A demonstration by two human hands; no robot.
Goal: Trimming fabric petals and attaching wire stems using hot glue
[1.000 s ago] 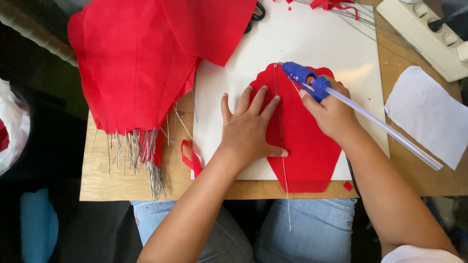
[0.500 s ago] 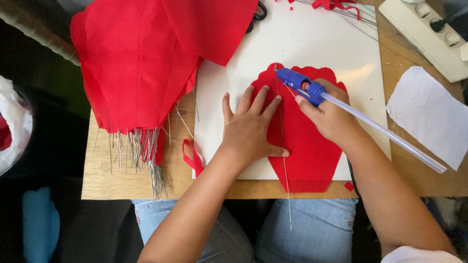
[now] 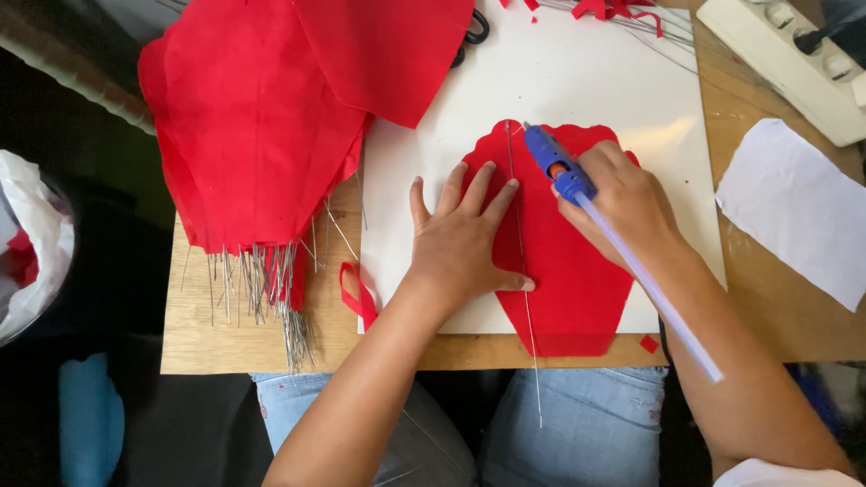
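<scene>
A red petal-shaped fabric piece (image 3: 577, 280) lies flat on a white board (image 3: 550, 81). A thin metal wire (image 3: 525, 307) runs down its middle and past the table's front edge. My left hand (image 3: 460, 243) presses flat on the fabric's left half, fingers spread, thumb beside the wire. My right hand (image 3: 622, 203) grips a blue glue gun (image 3: 555, 162) with a clear glue stick (image 3: 658, 298) sticking out behind; its nozzle points at the wire's top end near the fabric's upper edge.
A stack of red fabric petals with wire stems (image 3: 253, 144) lies at the left on the wooden table (image 3: 253, 343). Black scissors (image 3: 471, 32) peek out at the top. A white power strip (image 3: 785, 63) and white paper (image 3: 798, 207) are at right. A small red scrap loop (image 3: 359, 298) sits nearby.
My right hand has slid the glue gun up and left, so its nozzle is now at the top of the wire. My left hand has stayed pressed on the fabric.
</scene>
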